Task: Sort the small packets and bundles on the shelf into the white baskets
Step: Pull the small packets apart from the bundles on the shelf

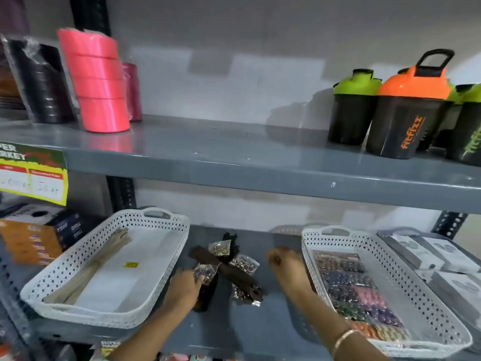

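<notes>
Two white perforated baskets stand on the lower grey shelf. The left basket (pixel 156 224) holds a bundle of tan sticks (pixel 99 264) and a yellow tag. The right basket (pixel 338 237) holds a sheet of coloured beads or buttons (pixel 356 290). Between them lies a pile of dark brown bundles (pixel 234 272) and small clear packets (pixel 244 263). My left hand (pixel 184 285) rests on the pile's left side, fingers on a small packet with blue pieces (pixel 204 272). My right hand (pixel 286 267) hovers right of the pile, fingers loosely curled, holding nothing.
The upper shelf (pixel 234 157) carries pink ribbon rolls (pixel 97 82), black rolls, and shaker bottles (pixel 406 110) at the right. Boxes (pixel 33 235) sit left of the left basket and white boxes (pixel 429 254) right of the right basket. A price label (pixel 31 175) hangs at left.
</notes>
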Action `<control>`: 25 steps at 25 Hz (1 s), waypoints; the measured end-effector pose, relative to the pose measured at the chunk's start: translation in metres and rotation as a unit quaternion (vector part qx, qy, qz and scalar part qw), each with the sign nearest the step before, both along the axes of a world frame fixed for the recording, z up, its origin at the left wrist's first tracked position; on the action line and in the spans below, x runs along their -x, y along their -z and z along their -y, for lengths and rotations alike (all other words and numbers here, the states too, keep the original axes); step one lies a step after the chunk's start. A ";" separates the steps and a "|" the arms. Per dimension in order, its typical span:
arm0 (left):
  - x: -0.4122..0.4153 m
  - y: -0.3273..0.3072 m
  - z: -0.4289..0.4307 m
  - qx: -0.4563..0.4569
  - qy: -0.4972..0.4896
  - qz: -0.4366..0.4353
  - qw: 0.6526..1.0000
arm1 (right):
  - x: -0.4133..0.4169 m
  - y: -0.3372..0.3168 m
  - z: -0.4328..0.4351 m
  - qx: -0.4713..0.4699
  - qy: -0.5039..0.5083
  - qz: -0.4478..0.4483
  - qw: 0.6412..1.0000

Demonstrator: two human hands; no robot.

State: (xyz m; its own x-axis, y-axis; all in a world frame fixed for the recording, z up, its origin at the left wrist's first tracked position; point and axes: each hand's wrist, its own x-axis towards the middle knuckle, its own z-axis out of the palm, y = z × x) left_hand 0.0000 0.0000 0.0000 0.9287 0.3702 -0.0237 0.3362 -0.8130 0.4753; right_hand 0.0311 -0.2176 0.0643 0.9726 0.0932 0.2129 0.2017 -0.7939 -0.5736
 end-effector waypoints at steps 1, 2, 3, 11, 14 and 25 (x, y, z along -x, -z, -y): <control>-0.005 0.005 -0.001 -0.009 -0.006 -0.008 1.000 | -0.010 0.008 -0.002 0.024 0.001 -0.037 0.999; -0.011 0.008 -0.002 0.002 -0.017 -0.005 1.000 | -0.020 0.015 -0.005 0.029 0.008 -0.071 0.997; -0.019 0.014 -0.003 0.003 -0.017 -0.002 1.000 | -0.034 0.023 -0.008 0.028 0.019 -0.100 0.994; -0.051 0.032 -0.021 0.013 -0.033 -0.053 0.998 | -0.110 0.076 -0.032 -0.056 0.023 -0.183 0.981; -0.059 0.028 -0.024 0.049 -0.033 -0.087 0.994 | -0.120 0.086 -0.037 -0.015 0.014 -0.233 0.972; -0.038 -0.026 -0.015 0.341 -0.087 0.072 0.933 | -0.133 0.053 0.005 0.017 -0.004 -0.222 0.975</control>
State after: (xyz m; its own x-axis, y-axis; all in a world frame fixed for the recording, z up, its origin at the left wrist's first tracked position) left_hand 0.0384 0.0147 0.0256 0.8678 0.4598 -0.1884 0.3278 -0.2448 0.9125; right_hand 0.1644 -0.2229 0.0116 0.9676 0.1003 -0.2315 -0.0541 -0.8138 -0.5786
